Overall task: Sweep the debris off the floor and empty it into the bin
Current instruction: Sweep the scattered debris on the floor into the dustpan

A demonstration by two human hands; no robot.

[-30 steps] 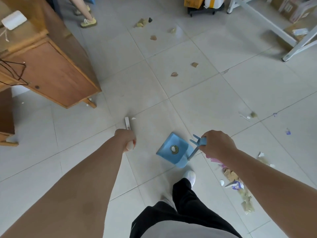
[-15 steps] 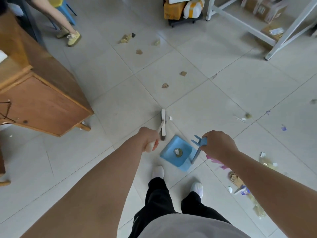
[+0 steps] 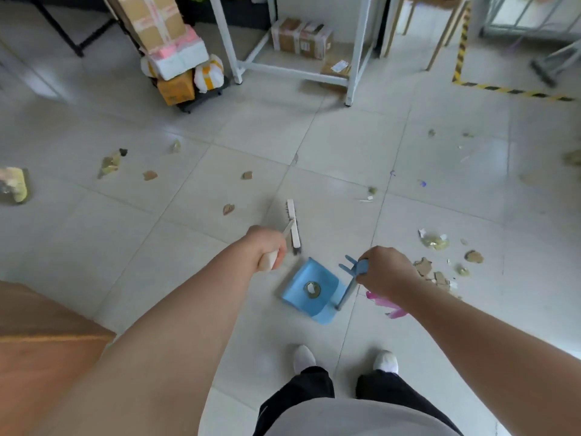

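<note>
Pale grey tiled floor point(image 3: 157, 247), littered. White metal rack point(image 3: 355, 58) and stacked cardboard cartons point(image 3: 157, 26) at 12 o'clock; corner of brown wooden table point(image 3: 47, 357) at 8 o'clock.

1. Left hand point(image 3: 267, 247): fingers wrapped tight round the pale handle of white short-handled brush point(image 3: 292, 221). Brush head now just beyond the pan's front lip, at 11 o'clock of it; a second ago well off at 9 o'clock.
2. Right hand point(image 3: 386, 275): fingers closed round the upright handle of blue plastic dustpan point(image 3: 295, 302). Pan little moved, low at the floor; touching or not, cannot tell. One round scrap point(image 3: 312, 289) inside.
3. Debris: heap of torn brown cardboard scraps point(image 3: 434, 272) at 3 o'clock of the pan, loose brown bits point(image 3: 228, 209) at 10 o'clock, more scattered at 1 o'clock.
4. Bin: not in view.

View swung away from the table toward the rack. Judged: brush and pan brought together for a stroke; nearly all debris yet to be swept, emptying some way off.
</note>
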